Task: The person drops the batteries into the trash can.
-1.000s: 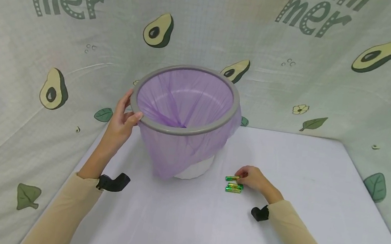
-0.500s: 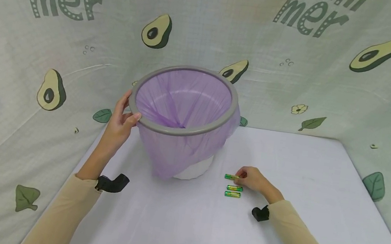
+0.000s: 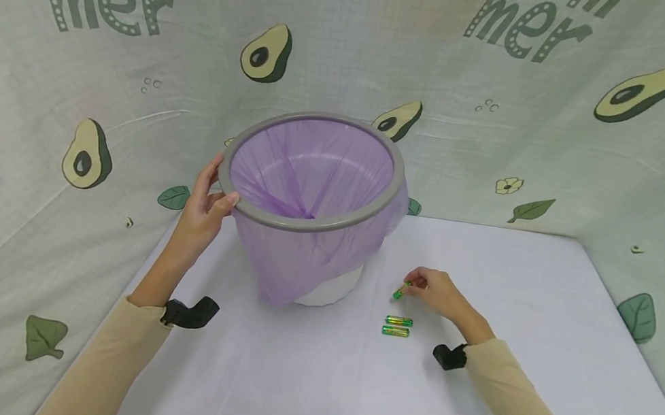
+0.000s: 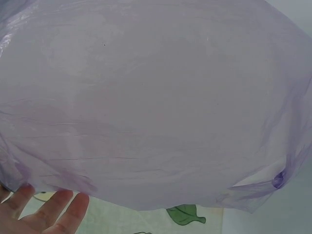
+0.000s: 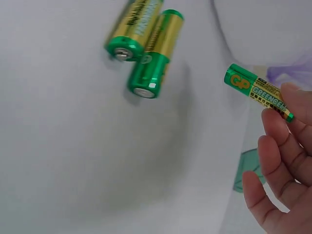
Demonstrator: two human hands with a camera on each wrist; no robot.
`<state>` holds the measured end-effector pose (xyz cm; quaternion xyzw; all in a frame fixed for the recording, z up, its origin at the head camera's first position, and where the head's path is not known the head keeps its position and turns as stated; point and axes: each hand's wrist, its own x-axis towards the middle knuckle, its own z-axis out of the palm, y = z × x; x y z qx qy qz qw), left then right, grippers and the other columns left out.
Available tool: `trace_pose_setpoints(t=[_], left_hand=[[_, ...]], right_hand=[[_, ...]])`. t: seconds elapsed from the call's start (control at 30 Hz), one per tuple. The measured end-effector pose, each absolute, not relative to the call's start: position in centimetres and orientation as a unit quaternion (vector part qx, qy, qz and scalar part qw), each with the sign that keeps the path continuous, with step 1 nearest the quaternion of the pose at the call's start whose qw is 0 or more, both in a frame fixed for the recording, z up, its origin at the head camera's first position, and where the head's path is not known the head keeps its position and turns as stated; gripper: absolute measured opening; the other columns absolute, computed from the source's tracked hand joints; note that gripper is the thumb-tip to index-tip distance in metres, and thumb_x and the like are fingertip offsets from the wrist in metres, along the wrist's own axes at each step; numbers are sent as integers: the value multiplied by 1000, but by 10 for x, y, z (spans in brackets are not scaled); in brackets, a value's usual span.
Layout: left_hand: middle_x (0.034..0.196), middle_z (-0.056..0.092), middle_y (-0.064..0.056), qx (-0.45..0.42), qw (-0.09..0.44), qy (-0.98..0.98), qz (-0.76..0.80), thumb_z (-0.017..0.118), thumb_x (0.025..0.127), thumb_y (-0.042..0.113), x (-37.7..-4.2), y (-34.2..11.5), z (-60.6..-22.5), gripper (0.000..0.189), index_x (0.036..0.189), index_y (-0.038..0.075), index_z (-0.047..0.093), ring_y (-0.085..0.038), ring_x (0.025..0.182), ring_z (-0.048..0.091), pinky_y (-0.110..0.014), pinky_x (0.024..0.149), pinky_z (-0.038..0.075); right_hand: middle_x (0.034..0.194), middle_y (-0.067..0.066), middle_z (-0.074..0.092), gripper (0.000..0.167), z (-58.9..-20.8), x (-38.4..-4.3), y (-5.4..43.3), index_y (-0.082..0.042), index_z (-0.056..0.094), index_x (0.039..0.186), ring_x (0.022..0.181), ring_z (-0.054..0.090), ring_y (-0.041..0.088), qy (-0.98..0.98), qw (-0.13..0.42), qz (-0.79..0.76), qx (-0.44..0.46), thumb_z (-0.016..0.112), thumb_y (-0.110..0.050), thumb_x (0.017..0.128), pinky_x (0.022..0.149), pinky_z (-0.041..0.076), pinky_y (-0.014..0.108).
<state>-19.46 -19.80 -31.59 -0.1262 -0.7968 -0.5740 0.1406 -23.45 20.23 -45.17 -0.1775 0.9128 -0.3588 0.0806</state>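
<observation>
A white trash can (image 3: 332, 289) with a grey rim ring (image 3: 312, 224) and a purple bag liner (image 3: 302, 259) stands at the middle back. My left hand (image 3: 207, 210) grips its rim on the left side, thumb over the ring; in the left wrist view the fingers (image 4: 51, 212) lie along the bag's outside. To the right, my right hand (image 3: 434, 292) pinches a green and gold battery (image 5: 258, 90) between thumb and fingers, raised off the table and tilted. Two more such batteries (image 3: 399, 321) (image 3: 396, 331) lie side by side on the table, just in front of that hand.
A white-covered table (image 3: 514, 290) spreads under everything. Behind it and along both sides hangs a curtain (image 3: 339, 44) printed with avocados and leaves. A black wrist camera (image 3: 191, 311) sits on the left forearm, another black camera (image 3: 449, 356) on the right.
My right hand has lifted one battery away from the other two and tipped it up, moving slightly back. The two left behind were spread apart a little. The left hand keeps its grip on the rim.
</observation>
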Motion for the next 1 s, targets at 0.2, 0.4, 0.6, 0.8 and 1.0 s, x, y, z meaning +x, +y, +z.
trace_pose_setpoints(t=[0.2, 0.4, 0.6, 0.8, 1.0], left_hand=[[145, 27, -8, -123, 141, -798, -573, 47, 93, 14, -193, -198, -315, 66, 150, 20, 14, -1, 101, 51, -11, 80, 43], [145, 28, -8, -120, 141, -798, -574, 47, 93, 13, -193, -198, -315, 66, 150, 20, 14, -2, 100, 52, -11, 79, 43], [146, 27, -9, -124, 137, -798, -573, 46, 94, 13, -193, -197, -315, 66, 150, 20, 13, -1, 99, 51, -12, 79, 43], [145, 27, -8, -122, 140, -801, -569, 47, 94, 15, -194, -198, -314, 66, 150, 20, 14, -1, 101, 51, -11, 79, 43], [146, 27, -7, -118, 137, -800, -572, 46, 94, 15, -193, -196, -313, 65, 150, 22, 14, 1, 100, 51, -11, 79, 43]], right_hand=[[88, 10, 64, 19, -413, -232, 201, 3, 63, 102, 79, 54, 18, 912, 30, -354, -208, 59, -10, 90, 65, 45, 26], [88, 7, 66, 18, -372, -227, 201, -2, 65, 103, 83, 57, 19, 913, -16, -340, -225, 59, -14, 90, 75, 46, 33], [86, 6, 66, 17, -324, -218, 201, -4, 66, 101, 83, 58, 19, 912, -55, -326, -244, 59, -16, 90, 77, 46, 37], [87, 6, 65, 20, -275, -211, 195, -5, 66, 103, 84, 57, 19, 913, -93, -309, -249, 58, -19, 91, 73, 43, 34], [90, 7, 65, 19, -238, -208, 185, -6, 66, 102, 85, 57, 19, 918, -117, -304, -228, 58, -18, 90, 73, 42, 33]])
